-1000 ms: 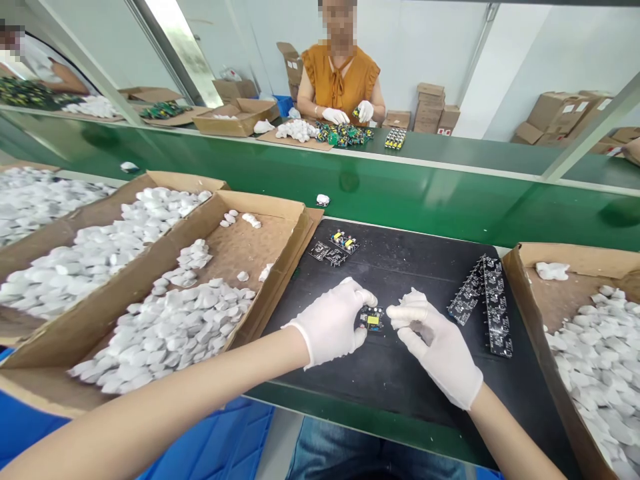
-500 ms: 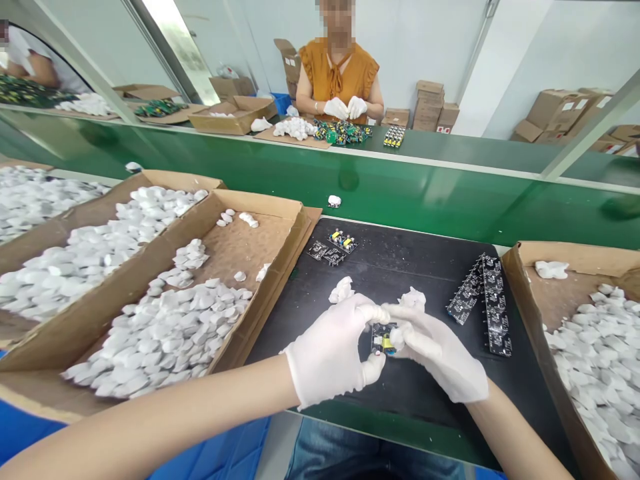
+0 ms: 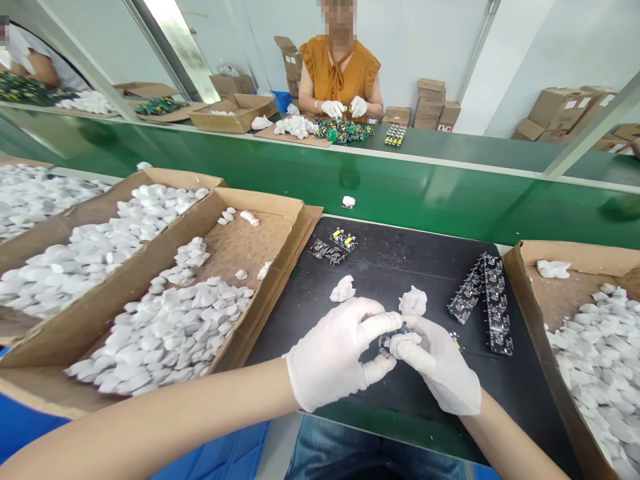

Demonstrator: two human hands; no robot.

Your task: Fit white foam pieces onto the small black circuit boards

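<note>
Both hands wear white gloves and meet over the black mat [image 3: 310, 320]. My left hand [image 3: 345, 347] pinches the left side of a small circuit board [image 3: 386, 343] between thumb and fingers. From the right, my right hand [image 3: 435, 360] has its thumb and fingers closed on the same board, covering much of it. Just beyond the hands lie two white putty-like lumps, one on the left [image 3: 343, 289] and one on the right [image 3: 413, 301]. Small boards [image 3: 344, 239] rest at the mat's back left, and long dark board strips [image 3: 496, 303] lie at its right.
Cardboard trays of white pieces stand at left [image 3: 300, 223] and right [image 3: 525, 300]. Behind the mat runs a green belt [image 3: 425, 193] carrying a board with a white lump [image 3: 349, 201]. A person in orange [image 3: 340, 73] works across it.
The board has tilted, and its yellow part no longer shows between my hands. My right hand has drawn in slightly. Small bits now show right of it. The piece on the belt has shifted right.
</note>
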